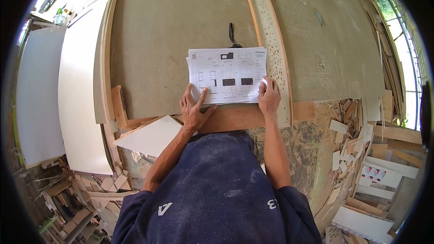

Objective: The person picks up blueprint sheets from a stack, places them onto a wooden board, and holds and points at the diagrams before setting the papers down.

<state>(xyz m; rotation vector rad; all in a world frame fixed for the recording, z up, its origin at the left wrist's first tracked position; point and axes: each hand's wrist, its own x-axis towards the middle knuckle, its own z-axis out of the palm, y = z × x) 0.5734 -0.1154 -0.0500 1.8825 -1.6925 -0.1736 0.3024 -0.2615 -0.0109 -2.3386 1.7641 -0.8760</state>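
Observation:
A stack of printed drawing sheets [228, 70] lies at the near edge of the large grey-brown board, with plans and dark rectangles on the top page. My left hand [194, 110] rests at the stack's lower left corner, fingers spread, one fingertip touching a drawing. At the right edge, my right hand [270, 96] has its fingers curled around the sheets' side; the fingers' undersides are hidden. A black looped strap [232, 34] pokes out behind the stack, and whatever it belongs to is covered by the paper.
The large board [176, 13] spans the work surface, crossed by a speckled strip [275, 40] with wooden edges. White panels [81, 90] stand on the left. A white offcut [149, 135] lies near my left forearm. Scrap pieces [346, 149] litter the right side.

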